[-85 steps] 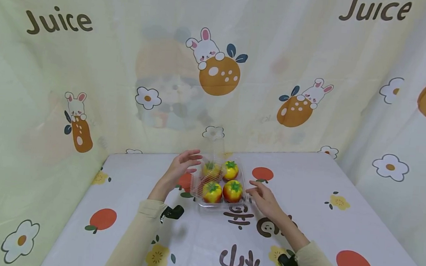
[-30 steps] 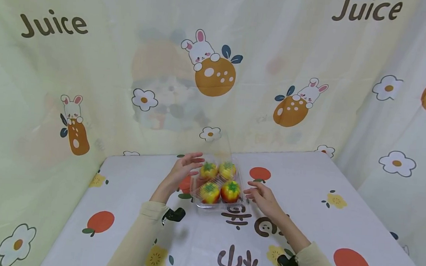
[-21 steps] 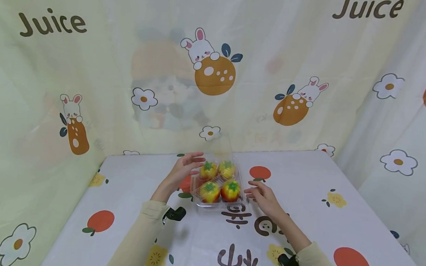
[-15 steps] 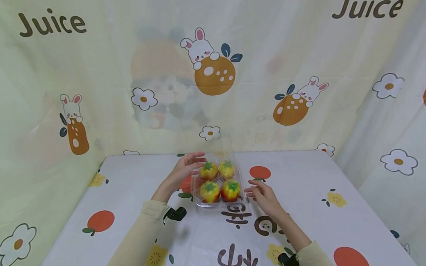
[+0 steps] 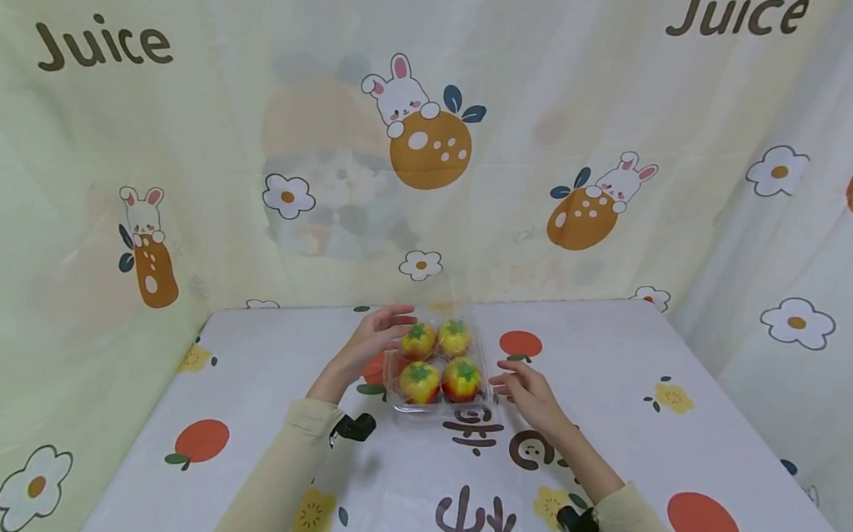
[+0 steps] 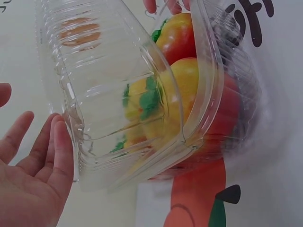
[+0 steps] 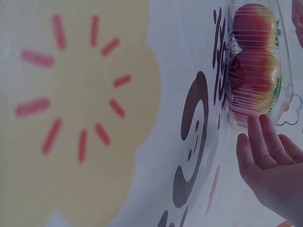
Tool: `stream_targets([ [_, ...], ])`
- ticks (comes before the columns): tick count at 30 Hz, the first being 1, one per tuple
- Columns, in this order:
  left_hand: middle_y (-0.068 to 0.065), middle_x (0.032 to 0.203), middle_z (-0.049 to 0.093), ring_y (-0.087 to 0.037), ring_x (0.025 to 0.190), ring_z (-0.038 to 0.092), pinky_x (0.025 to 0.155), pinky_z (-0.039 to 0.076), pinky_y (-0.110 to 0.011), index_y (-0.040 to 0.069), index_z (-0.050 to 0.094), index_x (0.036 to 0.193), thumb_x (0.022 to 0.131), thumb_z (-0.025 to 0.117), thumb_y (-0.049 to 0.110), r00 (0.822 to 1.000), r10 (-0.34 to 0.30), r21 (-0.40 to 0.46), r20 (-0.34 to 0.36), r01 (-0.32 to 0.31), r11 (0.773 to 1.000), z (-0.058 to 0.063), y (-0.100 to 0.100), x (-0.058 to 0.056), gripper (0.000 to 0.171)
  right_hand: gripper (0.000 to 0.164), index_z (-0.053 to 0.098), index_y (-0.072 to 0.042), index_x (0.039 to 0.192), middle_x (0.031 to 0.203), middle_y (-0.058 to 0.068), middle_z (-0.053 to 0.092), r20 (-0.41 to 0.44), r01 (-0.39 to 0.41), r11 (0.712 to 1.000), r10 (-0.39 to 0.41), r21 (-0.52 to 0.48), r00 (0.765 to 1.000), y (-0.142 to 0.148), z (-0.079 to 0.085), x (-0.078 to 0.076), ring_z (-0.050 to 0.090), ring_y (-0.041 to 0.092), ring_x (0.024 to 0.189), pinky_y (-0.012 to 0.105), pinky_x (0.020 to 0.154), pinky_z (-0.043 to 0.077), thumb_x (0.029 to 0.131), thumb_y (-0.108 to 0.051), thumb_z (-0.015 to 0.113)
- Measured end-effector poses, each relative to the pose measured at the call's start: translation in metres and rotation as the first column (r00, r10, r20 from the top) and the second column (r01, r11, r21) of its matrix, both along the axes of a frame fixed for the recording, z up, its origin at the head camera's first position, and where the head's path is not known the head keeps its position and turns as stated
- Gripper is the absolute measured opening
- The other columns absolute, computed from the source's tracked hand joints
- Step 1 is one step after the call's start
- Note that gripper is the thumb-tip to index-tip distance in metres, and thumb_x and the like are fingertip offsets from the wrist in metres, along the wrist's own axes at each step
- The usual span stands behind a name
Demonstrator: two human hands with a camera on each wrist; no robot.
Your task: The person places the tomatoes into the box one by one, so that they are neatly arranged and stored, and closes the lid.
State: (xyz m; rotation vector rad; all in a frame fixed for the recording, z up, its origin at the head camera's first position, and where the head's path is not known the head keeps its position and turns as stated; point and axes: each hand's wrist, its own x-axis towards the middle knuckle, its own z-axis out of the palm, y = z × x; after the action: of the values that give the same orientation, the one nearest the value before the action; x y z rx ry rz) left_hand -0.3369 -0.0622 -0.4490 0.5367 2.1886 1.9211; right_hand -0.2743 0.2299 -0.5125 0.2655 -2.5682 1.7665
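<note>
A clear plastic clamshell box (image 5: 400,408) stands near the table's back edge. Inside sit several red-and-yellow fruits (image 5: 461,381) with green leafy tops. The see-through lid (image 6: 104,90) slants over them, with a gap between it and the base in the left wrist view. My left hand (image 5: 371,341) is at the lid's left side, its extended fingers right at the lid's edge (image 6: 71,127). At the box's right side, my right hand (image 5: 532,398) reaches in with fingers extended; its fingertips (image 7: 255,120) are right by the box wall in the right wrist view.
A pale tablecloth (image 5: 260,370) printed with fruit, flowers and dark lettering covers the table. Behind it hangs a cream curtain (image 5: 220,116) with rabbit prints, and another stretch of curtain (image 5: 803,262) closes off the right side. Black wrist cameras sit at both cuffs.
The lid has swung from nearly upright down toward the fruits. My left hand has shifted slightly right with it. My right hand has stayed by the box's right side.
</note>
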Motion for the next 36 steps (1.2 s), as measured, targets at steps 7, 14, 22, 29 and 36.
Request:
stream_targets([
  [7,-0.028,0.141,0.049,-0.045,0.131,0.044,0.105,0.038,-0.058,0.002,0.047,0.142,0.101,0.053,0.009,1.0,-0.017,0.009,0.002,0.017,1.0,-0.0002,0.0041,-0.0002,0.043,0.042,0.041,0.01,0.141,0.119,0.028,0.064,0.042,0.009,1.0,-0.009,-0.01,0.999,0.0005,-0.0001,0.0016,0.063,0.042,0.108,0.053,0.094,0.049,0.106,-0.012,0.04],
  [14,-0.025,0.14,0.052,-0.042,0.13,0.047,0.104,0.039,-0.056,0.004,0.049,0.141,0.1,0.055,0.013,1.0,-0.007,-0.009,-0.011,0.007,1.0,-0.0006,0.0037,-0.0001,0.043,0.04,0.043,0.009,0.14,0.118,0.028,0.065,0.022,0.005,1.0,-0.005,-0.012,1.0,0.002,0.0015,0.0003,0.063,0.042,0.108,0.053,0.095,0.048,0.106,-0.011,0.041],
  [22,-0.025,0.14,0.051,-0.041,0.13,0.048,0.102,0.042,-0.055,0.006,0.05,0.141,0.099,0.055,0.014,1.0,-0.009,-0.041,-0.027,0.008,0.999,-0.0027,0.0033,0.0005,0.043,0.039,0.043,0.009,0.139,0.118,0.027,0.065,0.019,0.004,1.0,-0.004,-0.012,1.0,0.0011,0.0008,0.0014,0.063,0.042,0.108,0.053,0.094,0.049,0.106,-0.011,0.041],
  [29,-0.025,0.141,0.05,-0.039,0.129,0.048,0.103,0.041,-0.056,0.006,0.05,0.141,0.099,0.055,0.014,0.999,-0.012,-0.064,-0.032,0.01,0.998,-0.0031,0.0038,0.0014,0.043,0.038,0.045,0.008,0.139,0.118,0.026,0.066,0.033,0.011,1.0,-0.01,-0.01,0.999,0.0012,-0.0028,0.0022,0.063,0.042,0.108,0.053,0.095,0.049,0.106,-0.011,0.041],
  [36,-0.027,0.138,0.052,-0.035,0.126,0.052,0.106,0.04,-0.05,0.004,0.051,0.14,0.099,0.056,0.013,0.997,-0.022,-0.1,-0.08,0.013,0.995,-0.004,0.0054,0.0024,0.042,0.038,0.046,0.009,0.137,0.117,0.028,0.065,0.038,0.017,1.0,-0.016,-0.009,0.999,0.0014,-0.0049,0.0023,0.063,0.043,0.108,0.054,0.095,0.048,0.105,-0.01,0.041],
])
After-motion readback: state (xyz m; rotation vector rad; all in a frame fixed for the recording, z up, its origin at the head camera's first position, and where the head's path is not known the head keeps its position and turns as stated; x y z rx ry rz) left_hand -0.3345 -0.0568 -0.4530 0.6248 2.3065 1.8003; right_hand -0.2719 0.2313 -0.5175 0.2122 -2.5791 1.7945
